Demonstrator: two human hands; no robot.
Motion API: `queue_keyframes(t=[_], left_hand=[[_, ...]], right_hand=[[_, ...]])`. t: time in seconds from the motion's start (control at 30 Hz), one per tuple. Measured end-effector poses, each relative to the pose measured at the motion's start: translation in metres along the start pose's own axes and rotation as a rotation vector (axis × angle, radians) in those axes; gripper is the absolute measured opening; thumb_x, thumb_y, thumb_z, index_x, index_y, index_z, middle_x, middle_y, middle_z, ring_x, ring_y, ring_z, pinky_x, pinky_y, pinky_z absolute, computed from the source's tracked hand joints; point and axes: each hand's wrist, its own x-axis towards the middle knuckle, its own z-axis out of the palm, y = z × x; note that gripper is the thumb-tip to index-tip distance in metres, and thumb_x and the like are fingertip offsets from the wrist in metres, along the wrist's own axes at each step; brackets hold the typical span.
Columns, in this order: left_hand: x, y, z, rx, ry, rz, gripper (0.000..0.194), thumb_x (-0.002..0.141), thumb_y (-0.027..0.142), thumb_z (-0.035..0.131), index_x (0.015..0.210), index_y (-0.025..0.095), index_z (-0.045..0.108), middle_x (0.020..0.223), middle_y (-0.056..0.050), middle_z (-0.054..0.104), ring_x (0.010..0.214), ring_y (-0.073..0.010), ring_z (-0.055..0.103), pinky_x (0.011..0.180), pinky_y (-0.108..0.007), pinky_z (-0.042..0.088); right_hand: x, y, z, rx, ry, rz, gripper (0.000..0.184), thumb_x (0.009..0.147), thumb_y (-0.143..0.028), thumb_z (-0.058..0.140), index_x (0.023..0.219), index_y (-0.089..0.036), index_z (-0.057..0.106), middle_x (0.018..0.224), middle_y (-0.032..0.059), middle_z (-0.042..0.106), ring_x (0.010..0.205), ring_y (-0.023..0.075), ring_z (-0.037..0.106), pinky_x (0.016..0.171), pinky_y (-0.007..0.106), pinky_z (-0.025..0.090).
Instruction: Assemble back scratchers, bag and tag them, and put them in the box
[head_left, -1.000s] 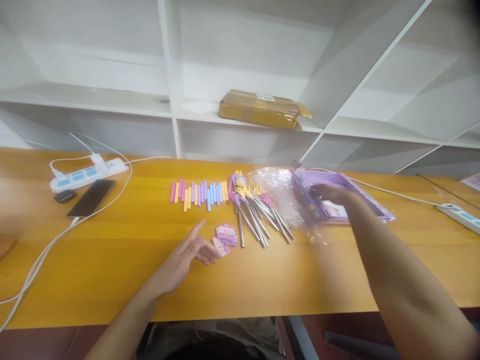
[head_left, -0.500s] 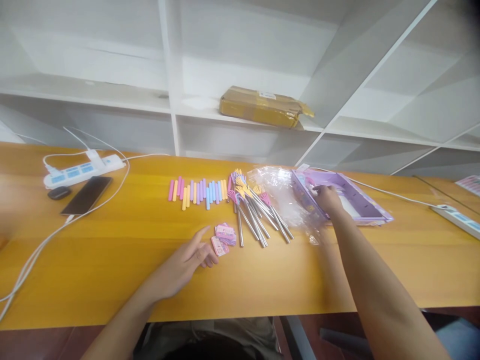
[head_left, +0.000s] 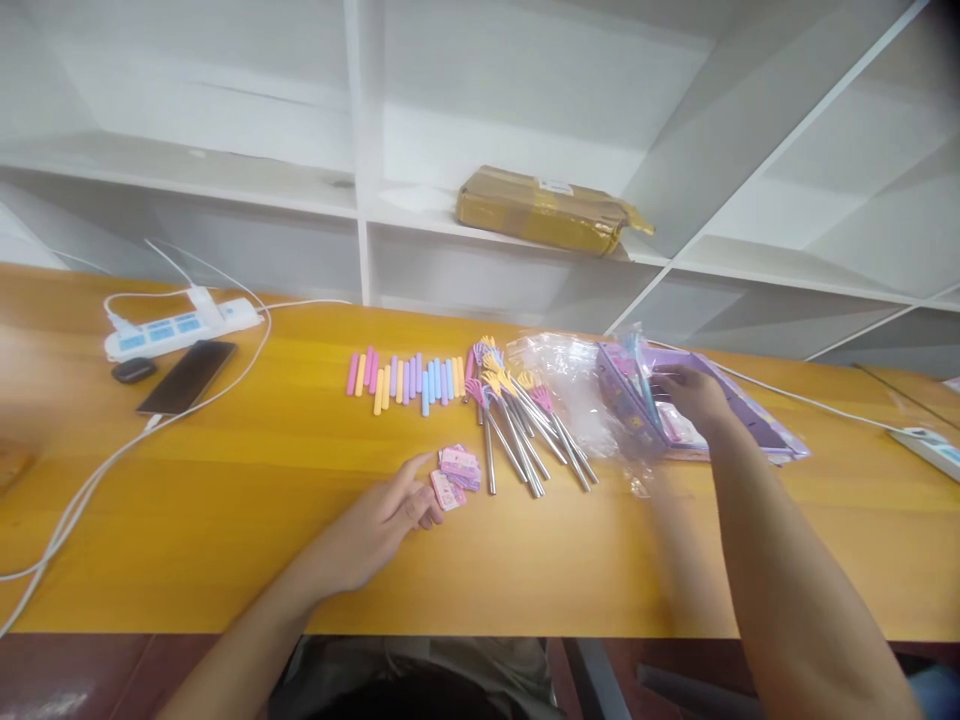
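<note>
Smooth, glossy wood-look surface (head_left: 225, 500); shiny metal rods (head_left: 490, 460); crinkled clear plastic bags (head_left: 566, 375); upper centre, cardboard parcel (head_left: 510, 192) under glossy tape (head_left: 581, 234).

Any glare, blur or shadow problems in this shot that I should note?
Head view: bright glints on the plastic bags; a soft, smeared shadow or reflection on the table beside the right forearm; the right hand slightly soft, finger detail unclear; the picture's top right corner dark.
</note>
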Motion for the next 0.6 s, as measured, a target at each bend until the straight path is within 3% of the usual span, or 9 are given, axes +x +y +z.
queue_keyframes(t=[0.17,0.23,0.3,0.47,0.53,0.6], left_hand=[[0.000,0.003,-0.002,0.007,-0.001,0.007,0.061,0.115,0.061,0.034,0.168,0.031,0.039,0.113,-0.006,0.077,0.105,-0.0225,0.069,0.103,-0.040,0.051],[0.000,0.002,-0.002,-0.011,0.005,0.006,0.060,0.115,0.061,0.035,0.168,0.031,0.040,0.113,-0.006,0.077,0.105,-0.0223,0.070,0.102,-0.040,0.052],[0.001,0.001,0.000,-0.027,0.014,0.019,0.059,0.115,0.061,0.037,0.166,0.031,0.042,0.113,-0.006,0.077,0.105,-0.0222,0.070,0.103,-0.039,0.052],[0.003,0.012,-0.004,-0.169,-0.054,0.005,0.062,0.114,0.065,0.035,0.158,0.025,0.051,0.109,-0.009,0.078,0.100,-0.0240,0.074,0.095,-0.040,0.057],[0.009,0.021,-0.020,-0.101,-0.057,0.009,0.062,0.114,0.064,0.034,0.156,0.024,0.054,0.108,-0.009,0.078,0.098,-0.0241,0.075,0.093,-0.040,0.058],[0.024,0.028,-0.047,0.128,0.021,0.034,0.054,0.113,0.060,0.042,0.152,0.026,0.059,0.108,-0.007,0.079,0.099,-0.0235,0.074,0.094,-0.039,0.057]], right_hand=[[-0.007,-0.029,-0.011,-0.099,0.096,-0.009,0.010,0.100,-0.017,0.070,0.109,-0.014,0.072,0.112,0.0162,0.073,0.107,0.0245,0.066,0.098,0.041,0.051],[-0.012,-0.045,-0.013,-0.103,0.141,-0.055,0.014,0.100,-0.013,0.061,0.108,-0.011,0.073,0.108,0.0210,0.073,0.102,0.0249,0.065,0.096,0.041,0.046],[-0.021,-0.063,-0.011,-0.081,0.123,-0.120,0.021,0.101,-0.018,0.057,0.110,-0.011,0.074,0.103,0.0192,0.075,0.092,0.0227,0.065,0.090,0.038,0.046],[-0.066,-0.110,0.023,-0.043,-0.031,-0.344,0.022,0.100,-0.027,0.057,0.103,-0.018,0.077,0.101,0.0106,0.079,0.086,0.0216,0.069,0.082,0.033,0.047],[-0.088,-0.125,0.043,-0.056,-0.070,-0.430,0.021,0.099,-0.029,0.058,0.099,-0.020,0.077,0.101,0.0098,0.080,0.088,0.0232,0.069,0.082,0.033,0.047],[-0.107,-0.134,0.061,-0.064,-0.081,-0.471,0.023,0.101,-0.031,0.056,0.097,-0.021,0.076,0.102,0.0096,0.080,0.090,0.0243,0.069,0.081,0.033,0.046]])
